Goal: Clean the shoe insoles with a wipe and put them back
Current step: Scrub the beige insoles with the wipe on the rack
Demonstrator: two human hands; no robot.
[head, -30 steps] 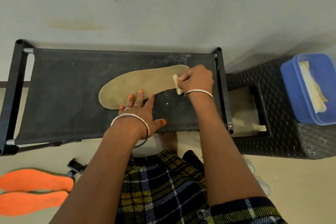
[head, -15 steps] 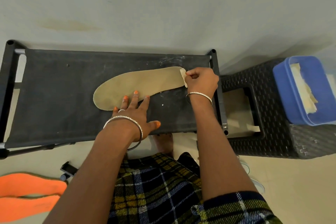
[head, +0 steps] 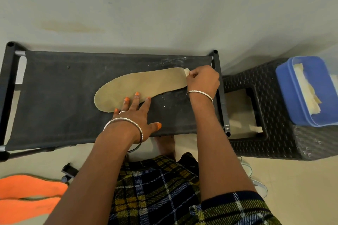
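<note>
Right hand (head: 203, 80): fingers curled, pinching a small folded wipe (head: 186, 71) between thumb and fingertips. Wipe sits against the narrow right end of the tan insole (head: 142, 87), at its far corner. Thin bangle on that wrist.

Left hand (head: 135, 113): flat, fingers straight and spread, grasping nothing. Three fingertips rest on the near edge of the insole toward its wide end; little finger at the insole's rim. Thumb splayed out on the worktop (head: 54, 87), off the insole. Nails painted orange, a ring on one finger, two bangles at the wrist.

Insole lies flat on the worktop, long axis running left to right and slightly skewed, wide rounded end left and nearer, narrow end right and farther. Worktop is a black fabric panel stretched in a black tube frame, set against a pale wall; whitish scuffs and specks near its right side.

Two orange insoles (head: 27, 199) on the floor at lower left, side by side, partly cut off by the frame edge.

Black woven-pattern stool (head: 274, 133) just right of the worktop. On it, a blue plastic tub (head: 289, 93), open, holding pale crumpled wipes (head: 307, 93).

Plaid garment at bottom centre; a bare foot (head: 165, 144) shows beneath the worktop's near edge.
</note>
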